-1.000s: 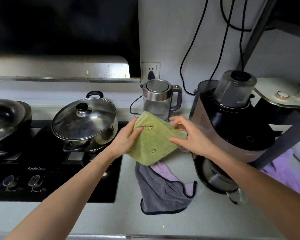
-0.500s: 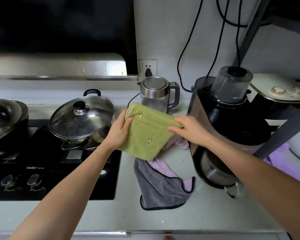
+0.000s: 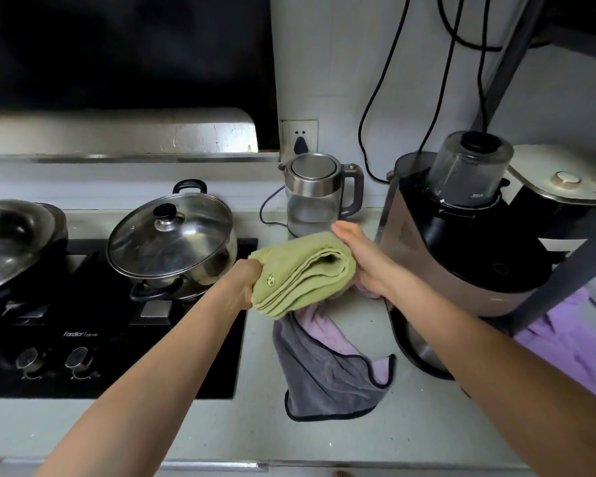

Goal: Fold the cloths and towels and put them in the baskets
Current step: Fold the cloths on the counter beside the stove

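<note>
Folded green towel (image 3: 303, 270) between left hand (image 3: 245, 287) and right hand (image 3: 365, 259)

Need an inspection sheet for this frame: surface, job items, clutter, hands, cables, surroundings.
Surface: pale counter, black hob at left.
Job's things: folded green towel held above the counter; grey cloth crumpled below it; purple cloth at right. No basket seen.
Clutter: pot, kettle, blender.
Hands: left hand grips the towel's end; right hand flat against it.
Cables: black cables hang down the wall.
Surroundings: socket, range hood.
</note>
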Demonstrator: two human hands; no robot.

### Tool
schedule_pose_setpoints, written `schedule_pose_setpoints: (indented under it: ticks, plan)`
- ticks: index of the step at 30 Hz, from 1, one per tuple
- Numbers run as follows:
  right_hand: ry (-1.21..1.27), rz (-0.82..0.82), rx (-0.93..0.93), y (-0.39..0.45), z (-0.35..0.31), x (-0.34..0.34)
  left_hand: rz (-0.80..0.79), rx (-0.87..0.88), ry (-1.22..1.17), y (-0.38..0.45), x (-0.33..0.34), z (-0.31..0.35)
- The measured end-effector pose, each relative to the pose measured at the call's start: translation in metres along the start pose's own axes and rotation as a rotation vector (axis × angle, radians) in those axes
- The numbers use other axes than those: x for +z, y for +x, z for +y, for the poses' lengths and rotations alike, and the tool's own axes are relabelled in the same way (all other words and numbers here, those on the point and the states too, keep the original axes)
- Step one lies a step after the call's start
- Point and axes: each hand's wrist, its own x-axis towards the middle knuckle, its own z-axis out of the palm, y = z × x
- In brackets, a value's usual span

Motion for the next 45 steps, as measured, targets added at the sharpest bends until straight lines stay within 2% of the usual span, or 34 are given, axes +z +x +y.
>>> schedule_pose_setpoints:
  ticks: [4,7,13,17,20,22,24,27,31,33,35,37,42,45]
  plan:
    - [-0.076,-0.324,0.008,-0.031,0.0,0.0,0.002,-0.049,0.005,0.007,-0.016,0.0]
    - [-0.207,-0.429,-0.04,-0.036,0.0,-0.008,0.024,-0.063,0.061,0.011,-0.022,0.001]
    - [-0.557,-0.167,-0.309,-0.023,0.008,0.002,-0.097,-0.094,0.053,0.012,-0.009,-0.007]
    - [-0.713,-0.143,-0.499,-0.025,0.009,-0.004,-0.072,0.081,0.109,0.009,-0.007,-0.015]
    - [-0.807,-0.17,-0.594,-0.033,0.012,-0.008,-0.003,0.206,0.02,0.011,-0.01,-0.015]
    - [-0.749,-0.15,-0.571,-0.041,0.026,-0.008,0.06,0.274,0.006,0.01,-0.008,-0.015]
    - [-0.725,-0.117,-0.553,-0.05,0.047,-0.013,0.104,0.363,0.097,0.01,-0.004,-0.024]
    - [-0.845,-0.096,-0.625,-0.061,0.089,-0.027,0.106,0.418,0.225,0.017,0.002,-0.059]
    - [-1.087,-0.279,-0.395,-0.072,0.157,-0.049,0.109,0.314,0.476,0.033,-0.001,-0.127]
    - [-1.174,-0.17,-0.401,-0.07,0.178,-0.048,0.093,0.231,0.554,0.04,-0.007,-0.151]
    - [-1.073,0.045,-0.505,-0.056,0.176,-0.029,0.093,0.187,0.524,0.044,-0.01,-0.159]
    - [-1.072,0.178,-0.579,-0.032,0.165,-0.003,0.101,0.184,0.515,0.046,-0.01,-0.158]
    - [-1.4,0.005,-0.474,0.012,0.19,0.017,0.144,0.223,0.61,0.049,-0.012,-0.167]
    - [-1.425,0.092,-0.406,0.018,0.211,0.008,0.166,0.264,0.674,0.051,-0.012,-0.175]
